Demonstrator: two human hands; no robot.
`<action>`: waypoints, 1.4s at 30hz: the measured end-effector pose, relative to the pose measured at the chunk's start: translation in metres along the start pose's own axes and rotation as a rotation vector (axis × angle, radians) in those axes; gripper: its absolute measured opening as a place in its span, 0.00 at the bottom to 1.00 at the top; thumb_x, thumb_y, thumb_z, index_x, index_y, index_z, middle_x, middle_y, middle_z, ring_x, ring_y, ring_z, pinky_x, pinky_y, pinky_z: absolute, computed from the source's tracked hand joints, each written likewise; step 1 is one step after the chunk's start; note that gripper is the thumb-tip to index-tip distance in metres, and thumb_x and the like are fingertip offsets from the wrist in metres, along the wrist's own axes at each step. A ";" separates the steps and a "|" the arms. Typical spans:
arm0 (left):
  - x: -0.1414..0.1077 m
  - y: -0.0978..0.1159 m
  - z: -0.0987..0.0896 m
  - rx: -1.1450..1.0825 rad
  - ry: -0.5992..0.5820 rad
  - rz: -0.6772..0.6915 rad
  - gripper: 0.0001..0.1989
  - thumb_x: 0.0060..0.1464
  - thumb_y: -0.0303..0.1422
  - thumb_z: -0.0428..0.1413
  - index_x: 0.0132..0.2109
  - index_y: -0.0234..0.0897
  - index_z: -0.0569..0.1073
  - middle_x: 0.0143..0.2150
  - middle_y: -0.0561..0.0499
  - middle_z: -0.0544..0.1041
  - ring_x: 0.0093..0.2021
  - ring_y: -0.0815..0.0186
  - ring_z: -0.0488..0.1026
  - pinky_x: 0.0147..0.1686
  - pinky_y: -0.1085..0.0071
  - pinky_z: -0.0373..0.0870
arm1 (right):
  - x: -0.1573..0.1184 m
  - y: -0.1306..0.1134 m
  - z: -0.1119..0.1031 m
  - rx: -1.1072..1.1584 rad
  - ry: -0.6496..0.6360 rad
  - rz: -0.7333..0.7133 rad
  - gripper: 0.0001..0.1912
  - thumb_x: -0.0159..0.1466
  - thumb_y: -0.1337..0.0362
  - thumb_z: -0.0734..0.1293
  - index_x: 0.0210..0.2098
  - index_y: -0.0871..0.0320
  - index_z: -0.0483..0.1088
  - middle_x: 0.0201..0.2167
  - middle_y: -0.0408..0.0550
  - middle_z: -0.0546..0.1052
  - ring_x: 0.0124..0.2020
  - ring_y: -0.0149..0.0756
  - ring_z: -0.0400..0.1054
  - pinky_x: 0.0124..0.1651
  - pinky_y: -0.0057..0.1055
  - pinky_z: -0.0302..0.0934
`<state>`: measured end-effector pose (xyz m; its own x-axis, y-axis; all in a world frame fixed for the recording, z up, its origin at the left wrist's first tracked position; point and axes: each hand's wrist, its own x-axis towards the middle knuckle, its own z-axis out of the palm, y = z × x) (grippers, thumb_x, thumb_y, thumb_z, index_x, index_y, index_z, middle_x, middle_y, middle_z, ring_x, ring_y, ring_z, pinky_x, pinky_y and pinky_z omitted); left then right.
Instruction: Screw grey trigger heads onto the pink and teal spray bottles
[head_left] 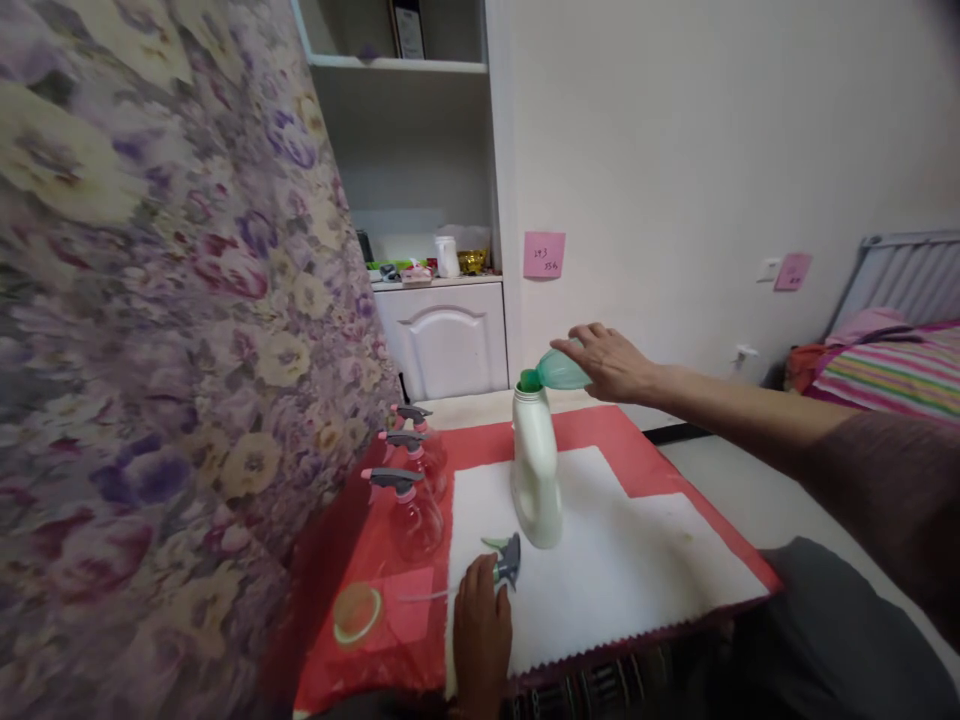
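My right hand [611, 362] is closed round a translucent green bottle [564, 371], tipped sideways with its green neck at the mouth of a tall pale jug [537, 470]. The jug stands upright on a white cloth [607, 560]. Low in the view, my left hand [482, 625] has its fingers together at a grey and green spray head [508, 562], whose thin tube points left. Whether these fingers grip the spray head is hard to see.
Three clear spray bottles [417, 525] with grey and pink heads line the left side of the red table cover [352, 530]. A roll of tape [357, 613] lies at the front left. Floral curtain [187, 330] hangs at the left, and a white cabinet [450, 340] stands behind.
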<state>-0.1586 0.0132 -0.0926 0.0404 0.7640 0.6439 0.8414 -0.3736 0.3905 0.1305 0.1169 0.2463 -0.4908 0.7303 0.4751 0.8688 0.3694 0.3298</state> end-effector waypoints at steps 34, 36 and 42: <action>0.055 0.044 -0.047 0.307 -0.451 -0.023 0.21 0.55 0.19 0.43 0.51 0.34 0.72 0.48 0.42 0.76 0.48 0.60 0.73 0.49 0.64 0.70 | -0.237 -0.115 0.176 1.464 -0.024 0.588 0.47 0.50 0.55 0.73 0.64 0.56 0.51 0.63 0.59 0.62 0.64 0.56 0.57 0.65 0.52 0.52; 0.053 0.047 -0.049 0.283 -0.400 -0.031 0.21 0.54 0.20 0.43 0.51 0.35 0.72 0.50 0.41 0.76 0.49 0.59 0.73 0.49 0.62 0.71 | -0.237 -0.115 0.177 1.476 -0.003 0.575 0.47 0.50 0.55 0.74 0.64 0.55 0.52 0.63 0.58 0.62 0.64 0.56 0.57 0.65 0.52 0.52; 0.036 0.058 -0.073 0.047 -0.178 -0.085 0.16 0.54 0.31 0.49 0.48 0.39 0.73 0.46 0.43 0.77 0.49 0.54 0.74 0.49 0.56 0.72 | -0.237 -0.114 0.178 1.484 0.021 0.588 0.46 0.49 0.59 0.73 0.64 0.51 0.53 0.62 0.56 0.64 0.63 0.57 0.58 0.63 0.56 0.54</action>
<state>-0.1481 -0.0191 0.0010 0.0592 0.8742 0.4819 0.8700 -0.2819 0.4045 0.1598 0.0040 -0.0491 -0.0697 0.9634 0.2588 0.2138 0.2679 -0.9394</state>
